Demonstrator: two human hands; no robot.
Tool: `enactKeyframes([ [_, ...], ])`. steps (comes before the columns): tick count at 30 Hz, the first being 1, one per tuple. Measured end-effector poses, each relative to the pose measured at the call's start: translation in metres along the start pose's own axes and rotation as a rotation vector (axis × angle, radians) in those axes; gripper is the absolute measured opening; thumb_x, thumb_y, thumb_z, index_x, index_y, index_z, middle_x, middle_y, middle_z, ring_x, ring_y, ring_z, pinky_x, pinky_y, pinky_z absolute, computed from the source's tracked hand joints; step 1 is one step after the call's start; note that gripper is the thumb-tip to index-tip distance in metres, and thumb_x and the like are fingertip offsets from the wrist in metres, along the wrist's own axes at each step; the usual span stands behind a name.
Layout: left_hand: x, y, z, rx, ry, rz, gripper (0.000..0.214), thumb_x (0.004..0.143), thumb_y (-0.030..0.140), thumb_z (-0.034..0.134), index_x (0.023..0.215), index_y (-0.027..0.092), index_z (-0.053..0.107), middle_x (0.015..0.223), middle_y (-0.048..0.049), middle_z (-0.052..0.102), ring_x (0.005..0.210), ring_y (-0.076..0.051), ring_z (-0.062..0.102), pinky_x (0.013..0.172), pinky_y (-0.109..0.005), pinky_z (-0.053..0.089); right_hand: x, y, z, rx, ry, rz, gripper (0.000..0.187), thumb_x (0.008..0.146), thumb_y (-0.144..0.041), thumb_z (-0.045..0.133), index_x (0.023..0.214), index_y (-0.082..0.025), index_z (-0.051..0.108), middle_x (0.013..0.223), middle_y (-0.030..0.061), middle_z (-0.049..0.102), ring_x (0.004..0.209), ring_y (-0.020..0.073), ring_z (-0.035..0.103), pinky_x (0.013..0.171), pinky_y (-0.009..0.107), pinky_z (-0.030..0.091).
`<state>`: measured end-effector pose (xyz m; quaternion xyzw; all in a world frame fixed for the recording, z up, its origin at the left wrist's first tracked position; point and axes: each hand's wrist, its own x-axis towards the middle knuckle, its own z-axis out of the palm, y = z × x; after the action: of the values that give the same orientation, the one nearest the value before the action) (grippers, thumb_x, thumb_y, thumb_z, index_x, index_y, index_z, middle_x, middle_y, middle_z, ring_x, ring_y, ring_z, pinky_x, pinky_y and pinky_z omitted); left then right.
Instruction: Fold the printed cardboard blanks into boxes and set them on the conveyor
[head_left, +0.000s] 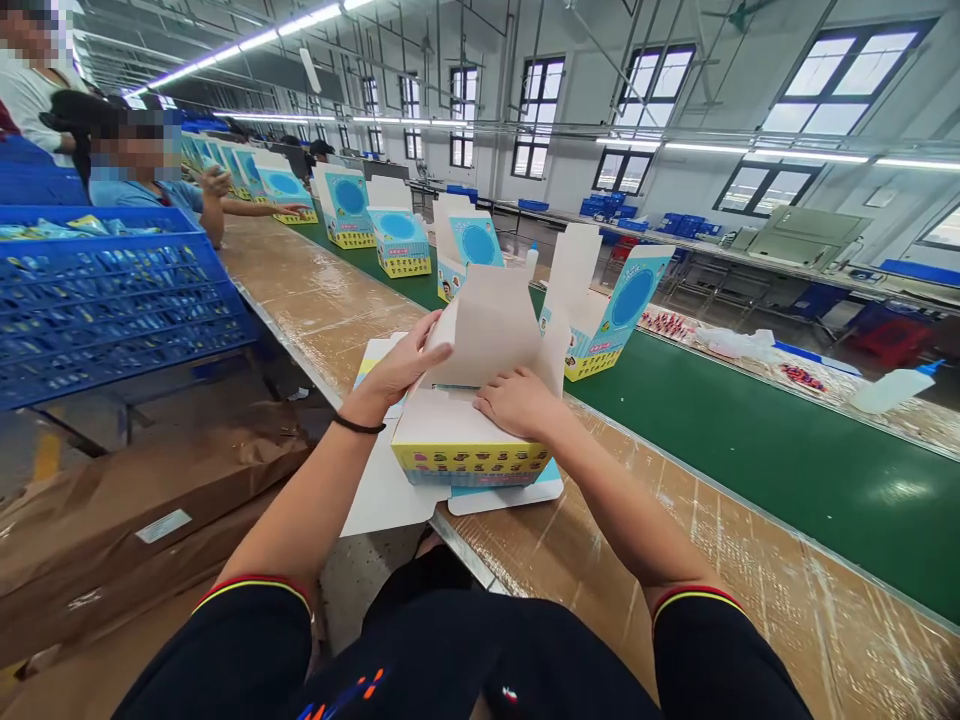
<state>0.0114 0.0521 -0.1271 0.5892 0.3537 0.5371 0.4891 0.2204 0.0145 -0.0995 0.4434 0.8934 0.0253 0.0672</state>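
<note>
A partly folded cardboard box [471, 462] stands on the table edge before me, its white inside facing up and a yellow printed band on the near side. My left hand [409, 362] grips its left side wall, thumb inside and fingers around the outside. Inside the box, my right hand [517, 402] lies palm down on the white panel; its fingertips reach towards the raised back flap [499, 315]. Beneath the box are flat, unfolded cardboard blanks [390, 495], white with some blue and yellow print.
Opened boxes [619, 310] stand in a row along the green conveyor belt [720, 440]. To the left is a blue crate [112, 300] full of small packets. A co-worker [142, 170] sits beyond it. A white bottle [892, 388] lies at the far right.
</note>
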Motion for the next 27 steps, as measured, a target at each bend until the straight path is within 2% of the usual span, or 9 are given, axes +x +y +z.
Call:
enactKeyframes([
  [5, 0.001, 0.002, 0.006, -0.181, -0.168, -0.027, 0.103, 0.06, 0.091, 0.077, 0.14, 0.028, 0.064, 0.136, -0.0115, 0.072, 0.136, -0.042, 0.059, 0.11, -0.053, 0.055, -0.005, 0.002, -0.002, 0.021, -0.028, 0.011, 0.045, 0.112, -0.029, 0.036, 0.125, -0.015, 0.077, 0.137, 0.0158, 0.073, 0.129, 0.0313, 0.067, 0.105, 0.044, 0.046],
  [8, -0.003, -0.001, 0.006, -0.228, -0.147, -0.036, 0.098, 0.07, 0.095, 0.065, 0.142, 0.028, 0.062, 0.132, -0.0102, 0.074, 0.133, -0.039, 0.062, 0.107, -0.052, 0.056, -0.006, 0.001, -0.004, 0.024, -0.052, 0.003, 0.045, 0.112, -0.029, 0.036, 0.125, -0.016, 0.077, 0.136, 0.0148, 0.074, 0.127, 0.0301, 0.068, 0.105, 0.042, 0.047],
  [11, 0.002, -0.004, 0.003, -0.031, -0.059, -0.089, 0.104, 0.071, 0.076, 0.081, 0.154, 0.024, 0.046, 0.143, -0.0133, 0.067, 0.13, -0.037, 0.063, 0.106, -0.049, 0.057, -0.004, 0.0, -0.005, -0.013, -0.063, 0.003, 0.045, 0.113, -0.029, 0.035, 0.126, -0.016, 0.076, 0.136, 0.0146, 0.074, 0.127, 0.0301, 0.068, 0.102, 0.041, 0.047],
  [14, 0.013, -0.004, 0.0, 0.218, -0.017, -0.161, 0.118, 0.059, 0.047, 0.095, 0.158, 0.022, 0.036, 0.15, -0.016, 0.06, 0.131, -0.036, 0.063, 0.103, -0.045, 0.058, -0.004, 0.001, -0.003, -0.051, -0.004, -0.001, 0.043, 0.113, -0.028, 0.037, 0.12, -0.013, 0.077, 0.129, 0.0167, 0.076, 0.122, 0.0309, 0.07, 0.1, 0.042, 0.049],
  [17, 0.019, -0.002, 0.0, 0.348, 0.007, -0.178, 0.109, 0.051, 0.03, 0.092, 0.149, 0.02, 0.044, 0.14, -0.0133, 0.065, 0.129, -0.037, 0.063, 0.101, -0.046, 0.059, -0.014, 0.01, 0.003, 0.003, 0.333, -0.131, 0.032, 0.109, -0.023, 0.046, 0.118, -0.017, 0.077, 0.124, 0.0147, 0.078, 0.117, 0.0277, 0.072, 0.101, 0.042, 0.05],
  [20, 0.017, 0.0, 0.003, 0.339, 0.067, -0.195, 0.095, 0.054, 0.024, 0.082, 0.142, 0.02, 0.048, 0.125, -0.0093, 0.07, 0.119, -0.036, 0.067, 0.095, -0.048, 0.061, -0.03, 0.041, 0.013, 0.199, 0.954, -0.273, 0.035, 0.107, -0.02, 0.044, 0.128, -0.028, 0.071, 0.126, 0.0084, 0.076, 0.119, 0.0235, 0.069, 0.105, 0.043, 0.05],
  [23, 0.015, -0.001, 0.004, 0.302, 0.121, -0.201, 0.082, 0.058, 0.023, 0.073, 0.137, 0.02, 0.052, 0.121, -0.0079, 0.071, 0.111, -0.032, 0.07, 0.092, -0.046, 0.062, -0.031, 0.088, 0.026, 0.592, 1.383, -0.078, 0.037, 0.11, -0.03, 0.038, 0.138, -0.032, 0.062, 0.123, 0.0072, 0.073, 0.12, 0.0226, 0.068, 0.111, 0.048, 0.049],
  [25, 0.016, -0.003, 0.004, 0.298, 0.146, -0.192, 0.077, 0.059, 0.023, 0.07, 0.134, 0.02, 0.055, 0.124, -0.0083, 0.071, 0.109, -0.031, 0.07, 0.093, -0.045, 0.062, -0.019, 0.115, 0.035, 0.918, 1.326, 0.106, 0.046, 0.106, -0.046, 0.048, 0.149, -0.032, 0.051, 0.135, 0.0096, 0.068, 0.129, 0.0242, 0.064, 0.115, 0.051, 0.048],
  [27, 0.018, -0.005, 0.002, 0.298, 0.154, -0.185, 0.077, 0.059, 0.023, 0.069, 0.134, 0.019, 0.056, 0.125, -0.0091, 0.071, 0.108, -0.031, 0.071, 0.094, -0.046, 0.062, -0.003, 0.127, 0.043, 1.227, 1.016, 0.183, 0.08, 0.092, -0.061, 0.067, 0.159, -0.03, 0.037, 0.151, 0.0135, 0.059, 0.141, 0.028, 0.056, 0.117, 0.052, 0.047],
])
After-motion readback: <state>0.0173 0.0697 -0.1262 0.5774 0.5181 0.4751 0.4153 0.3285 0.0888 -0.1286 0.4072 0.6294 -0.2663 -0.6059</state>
